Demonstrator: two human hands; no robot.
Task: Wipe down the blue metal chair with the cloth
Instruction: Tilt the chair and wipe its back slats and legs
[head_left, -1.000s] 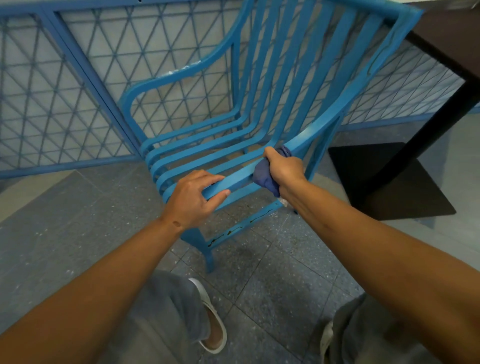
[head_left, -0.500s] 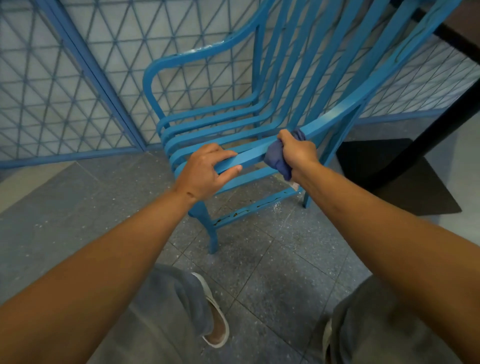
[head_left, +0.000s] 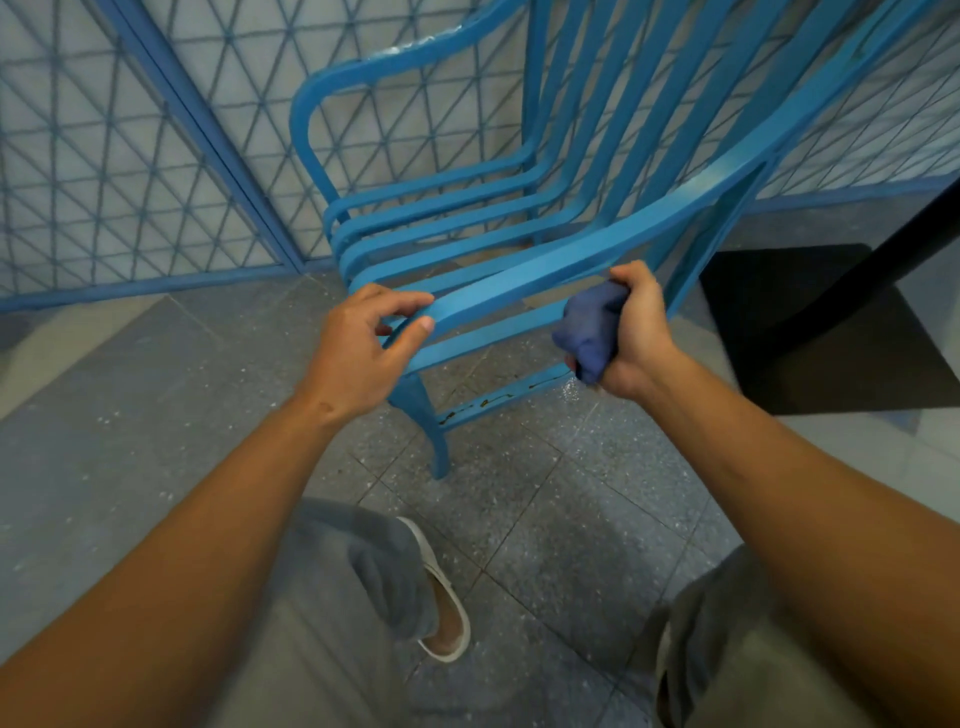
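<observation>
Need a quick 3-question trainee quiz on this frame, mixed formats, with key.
1. True or false: the right hand grips the cloth.
2. Where is the left hand? A) on the floor B) on the front end of the chair armrest C) on the fence
3. Fill in: the cloth is bunched just below the near ____.

Key: 1 true; 2 B; 3 armrest
</observation>
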